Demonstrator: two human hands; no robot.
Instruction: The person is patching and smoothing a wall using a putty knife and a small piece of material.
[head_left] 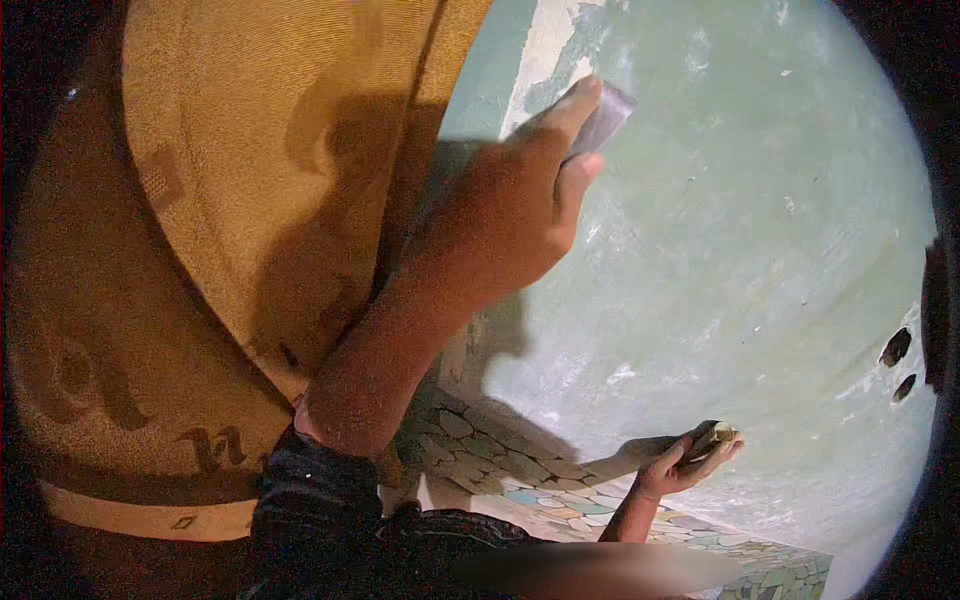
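My left hand [520, 200] reaches up and pinches a flat, greyish rectangular scraper-like blade [604, 122] between fingers and thumb. The blade lies against the pale green wall [720, 260], close to a bare whitish patch [545, 50]. Lower and to the right, my right hand [675, 472] is closed around a small dark block-like piece with a pale end [722, 433]; its exact kind does not show. This hand stays near the lower part of the wall, well apart from the left one.
An ochre patterned surface [280, 80] rises along the left, beside the wall, with my shadow on it. Two dark holes [896, 347] mark the wall at far right. Stone-patterned tiling [480, 440] runs below. A blurred area covers part of the bottom edge.
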